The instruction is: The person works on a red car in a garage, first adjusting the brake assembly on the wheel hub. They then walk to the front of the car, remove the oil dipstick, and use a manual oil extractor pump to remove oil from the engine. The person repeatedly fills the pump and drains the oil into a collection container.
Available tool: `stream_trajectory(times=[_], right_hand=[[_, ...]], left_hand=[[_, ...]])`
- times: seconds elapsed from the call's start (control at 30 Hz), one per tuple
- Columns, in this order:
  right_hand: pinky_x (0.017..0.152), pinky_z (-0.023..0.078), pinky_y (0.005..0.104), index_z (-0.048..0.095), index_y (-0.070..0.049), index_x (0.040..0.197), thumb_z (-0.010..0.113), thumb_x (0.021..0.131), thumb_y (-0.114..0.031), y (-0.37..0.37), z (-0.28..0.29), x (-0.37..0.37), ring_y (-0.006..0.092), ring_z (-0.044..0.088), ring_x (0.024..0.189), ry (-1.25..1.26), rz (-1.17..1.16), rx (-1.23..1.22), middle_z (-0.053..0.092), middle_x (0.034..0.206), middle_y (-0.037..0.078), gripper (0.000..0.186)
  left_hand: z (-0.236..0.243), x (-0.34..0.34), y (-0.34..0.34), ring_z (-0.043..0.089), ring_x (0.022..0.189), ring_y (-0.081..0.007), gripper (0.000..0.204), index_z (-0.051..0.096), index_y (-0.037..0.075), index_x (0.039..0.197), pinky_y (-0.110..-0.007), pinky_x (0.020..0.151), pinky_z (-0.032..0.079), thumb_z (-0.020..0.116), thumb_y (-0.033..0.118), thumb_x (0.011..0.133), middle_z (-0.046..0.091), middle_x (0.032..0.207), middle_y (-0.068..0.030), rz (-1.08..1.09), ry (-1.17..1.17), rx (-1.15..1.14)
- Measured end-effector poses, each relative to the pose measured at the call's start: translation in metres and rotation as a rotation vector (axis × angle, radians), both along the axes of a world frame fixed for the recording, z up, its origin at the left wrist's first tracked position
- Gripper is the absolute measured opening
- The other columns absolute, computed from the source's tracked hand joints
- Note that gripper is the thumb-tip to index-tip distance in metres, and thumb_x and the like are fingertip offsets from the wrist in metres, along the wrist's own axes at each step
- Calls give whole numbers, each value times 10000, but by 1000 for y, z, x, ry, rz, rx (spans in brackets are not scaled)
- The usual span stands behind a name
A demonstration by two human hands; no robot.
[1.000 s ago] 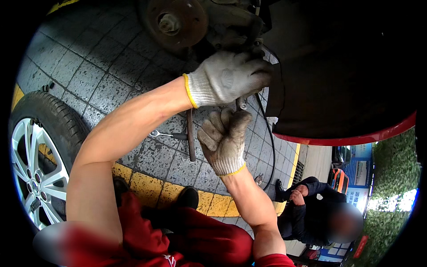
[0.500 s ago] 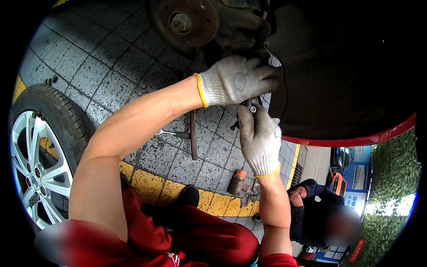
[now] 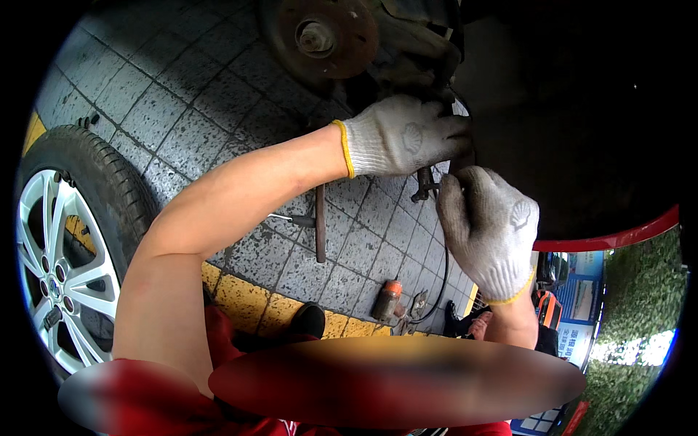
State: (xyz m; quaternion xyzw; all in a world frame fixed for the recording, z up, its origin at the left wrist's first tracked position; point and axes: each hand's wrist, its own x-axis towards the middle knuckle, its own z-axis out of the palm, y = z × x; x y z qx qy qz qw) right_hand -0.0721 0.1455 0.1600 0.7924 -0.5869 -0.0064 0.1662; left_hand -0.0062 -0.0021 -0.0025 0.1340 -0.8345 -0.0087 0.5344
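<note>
My left hand (image 3: 409, 136), in a white knit glove with a yellow cuff, reaches up under the car's wheel arch. Its fingers wrap round a dark metal part (image 3: 424, 183) whose lower end sticks out below the palm. What lies beneath the fingers is hidden. To the right, my right hand (image 3: 494, 232), gloved alike, is apart from that part with its fingers curled and its thumb against them. Anything inside its grip cannot be made out. Above my left hand is a rusty brake disc (image 3: 331, 54) with its hub.
At left lies a wheel (image 3: 54, 287) with silver spokes. On the tiled floor are a metal bar (image 3: 320, 232), a grey-handled tool (image 3: 294, 219), an orange-topped object (image 3: 389, 299) and a thin black hose (image 3: 446, 261). The red body edge (image 3: 618, 236) curves along the right.
My right hand has moved right, away from the metal part near my left hand. My left hand keeps its hold. The view has shifted slightly, and the black hose now shows.
</note>
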Motion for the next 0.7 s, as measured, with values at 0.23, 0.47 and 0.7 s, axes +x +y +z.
stream_trajectory(times=[0.23,0.47,0.7], right_hand=[[746,579,453,689,-68,1123,729,952,-207,1,22,-17,347,714,879,220,-6,109,722,1019,158,223],[523,519,435,670,-103,752,838,812,-580,-14,-17,-27,294,672,593,301,72,98,644,677,95,509],[552,501,314,742,-48,975,950,822,-432,7,-110,-40,136,612,597,-1364,-487,119,694,748,2,463]], left_hand=[[3,5,1,703,1165,-270,407,744,218,1250,-398,924,622,740,144,850,675,1378,-5,-31,-41,63],[0,1,5,702,1148,-262,392,744,212,1240,-393,898,625,720,165,852,678,1343,-10,-16,-57,25],[1,3,2,726,1106,-243,257,757,264,1182,-370,869,637,653,253,948,700,1312,19,-1,10,58]])
